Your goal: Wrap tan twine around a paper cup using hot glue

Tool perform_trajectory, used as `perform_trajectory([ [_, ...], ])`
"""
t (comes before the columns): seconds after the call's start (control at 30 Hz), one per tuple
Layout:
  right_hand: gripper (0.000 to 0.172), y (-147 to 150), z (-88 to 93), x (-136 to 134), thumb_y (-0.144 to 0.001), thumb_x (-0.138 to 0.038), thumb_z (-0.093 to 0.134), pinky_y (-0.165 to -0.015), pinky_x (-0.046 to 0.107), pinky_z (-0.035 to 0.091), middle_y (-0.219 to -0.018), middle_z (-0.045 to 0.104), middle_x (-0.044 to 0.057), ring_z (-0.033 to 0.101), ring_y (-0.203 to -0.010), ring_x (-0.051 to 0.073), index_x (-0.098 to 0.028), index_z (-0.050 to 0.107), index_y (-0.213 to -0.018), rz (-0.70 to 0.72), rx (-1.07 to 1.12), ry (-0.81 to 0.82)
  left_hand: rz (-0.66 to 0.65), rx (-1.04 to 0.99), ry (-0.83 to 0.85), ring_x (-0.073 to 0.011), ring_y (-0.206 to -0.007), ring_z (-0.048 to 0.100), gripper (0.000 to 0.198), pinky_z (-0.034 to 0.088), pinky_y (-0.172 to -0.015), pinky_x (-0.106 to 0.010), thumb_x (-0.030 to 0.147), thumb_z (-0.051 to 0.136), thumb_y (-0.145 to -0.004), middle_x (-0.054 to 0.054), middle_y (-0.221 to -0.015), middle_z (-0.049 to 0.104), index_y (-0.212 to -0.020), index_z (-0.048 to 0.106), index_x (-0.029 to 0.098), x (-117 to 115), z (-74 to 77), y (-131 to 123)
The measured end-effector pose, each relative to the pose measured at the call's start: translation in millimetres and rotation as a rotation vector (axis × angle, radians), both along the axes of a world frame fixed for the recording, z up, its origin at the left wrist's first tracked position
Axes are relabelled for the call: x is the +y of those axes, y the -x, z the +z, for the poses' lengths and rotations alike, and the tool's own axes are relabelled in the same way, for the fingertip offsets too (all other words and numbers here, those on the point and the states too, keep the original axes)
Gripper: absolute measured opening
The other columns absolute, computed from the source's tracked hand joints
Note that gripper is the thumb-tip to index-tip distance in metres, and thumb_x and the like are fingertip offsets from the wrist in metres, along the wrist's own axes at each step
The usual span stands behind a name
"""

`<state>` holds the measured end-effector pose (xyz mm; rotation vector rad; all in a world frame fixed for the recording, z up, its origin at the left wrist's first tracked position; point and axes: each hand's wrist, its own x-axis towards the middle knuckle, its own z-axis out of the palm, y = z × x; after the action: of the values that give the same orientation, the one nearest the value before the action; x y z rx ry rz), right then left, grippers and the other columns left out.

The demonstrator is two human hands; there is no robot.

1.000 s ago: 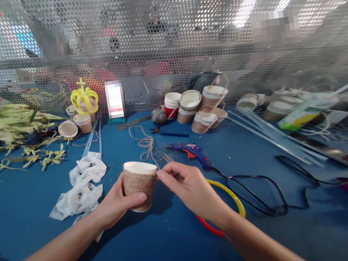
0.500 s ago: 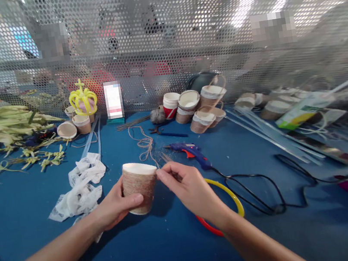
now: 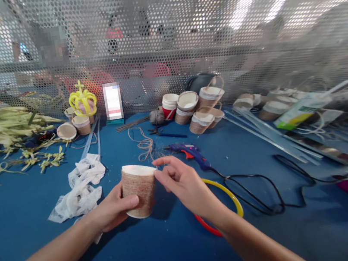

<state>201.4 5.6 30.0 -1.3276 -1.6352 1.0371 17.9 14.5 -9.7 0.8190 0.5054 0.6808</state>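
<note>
My left hand (image 3: 115, 207) is wrapped round a paper cup (image 3: 141, 192), thumb across its front. Brown twine covers the cup's side up near the white rim; the cup tilts slightly. At the right of the rim is my right hand (image 3: 179, 180), its thumb and forefinger tips close together on a strand of twine. That strand runs back to a loose twine tangle (image 3: 144, 146) on the table. The exact contact of the fingertips with the strand is hard to make out.
A blue glue gun (image 3: 193, 151) with a black cord lies beyond my right hand. Near my right wrist is a red-and-yellow ring (image 3: 232, 196). Crumpled white lace (image 3: 87, 182) lies left. Twine-wrapped cups (image 3: 201, 120), pliers (image 3: 168, 134) and dried husks (image 3: 3, 125) sit farther back.
My right forefinger has lifted and straightened at the rim, a little apart from the thumb. The cup has dipped slightly in my left hand's hold.
</note>
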Motion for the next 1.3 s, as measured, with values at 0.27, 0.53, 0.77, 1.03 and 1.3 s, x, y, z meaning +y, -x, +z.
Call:
perform_trajectory([
  [0.27,0.018,0.5,-3.2,5.2,-0.080,-0.032,0.051,-0.053,0.023,0.038,-0.061,0.049,-0.003,0.046,-0.054,0.009,-0.016,0.057,-0.086,0.106,0.167,0.033,-0.095,-0.090,0.013,-0.0282,-0.100,0.058,0.055,0.041,-0.083,-0.034,0.040,0.076,-0.060,-0.014,-0.105,0.064,-0.106,0.059,0.014,1.2,-0.6,1.2],
  [0.53,0.017,-4.0,-4.1,8.2,-0.076,-0.035,0.056,-0.051,0.022,0.039,-0.060,0.048,-0.004,0.044,-0.052,0.008,-0.018,0.053,-0.073,0.124,0.154,0.057,-0.068,0.059,-0.157,-0.0299,-0.111,0.050,0.069,0.035,-0.095,-0.042,0.038,0.077,-0.060,-0.017,-0.119,0.055,-0.117,0.048,0.014,10.7,-5.4,3.1],
  [0.77,0.014,-0.7,-9.3,9.2,-0.077,-0.028,0.055,-0.051,0.022,0.035,-0.059,0.049,-0.005,0.043,-0.052,0.009,-0.018,0.054,-0.067,0.156,-0.011,-0.003,0.287,0.539,-0.753,-0.0301,-0.120,0.038,0.079,0.028,-0.101,-0.042,0.025,0.077,-0.059,-0.014,-0.131,0.039,-0.125,0.036,0.018,14.5,-1.5,7.0],
  [1.03,0.012,2.0,-0.9,4.5,-0.078,-0.024,0.054,-0.054,0.023,0.034,-0.060,0.051,-0.003,0.043,-0.055,0.010,-0.016,0.055,-0.069,0.194,-0.145,-0.039,0.453,0.617,-1.037,-0.0284,-0.123,0.034,0.073,0.024,-0.103,-0.041,0.025,0.075,-0.059,-0.013,-0.131,0.039,-0.123,0.040,0.017,7.3,14.5,7.6],
  [1.3,0.015,2.0,9.4,5.5,-0.079,-0.026,0.053,-0.051,0.022,0.034,-0.058,0.050,-0.003,0.043,-0.053,0.009,-0.015,0.055,-0.068,0.292,-0.215,0.013,0.661,0.557,-0.900,-0.0127,-0.064,0.048,0.016,0.039,-0.061,-0.024,0.027,0.055,-0.079,0.000,-0.068,0.053,-0.069,0.050,0.017,13.2,20.5,15.3],
])
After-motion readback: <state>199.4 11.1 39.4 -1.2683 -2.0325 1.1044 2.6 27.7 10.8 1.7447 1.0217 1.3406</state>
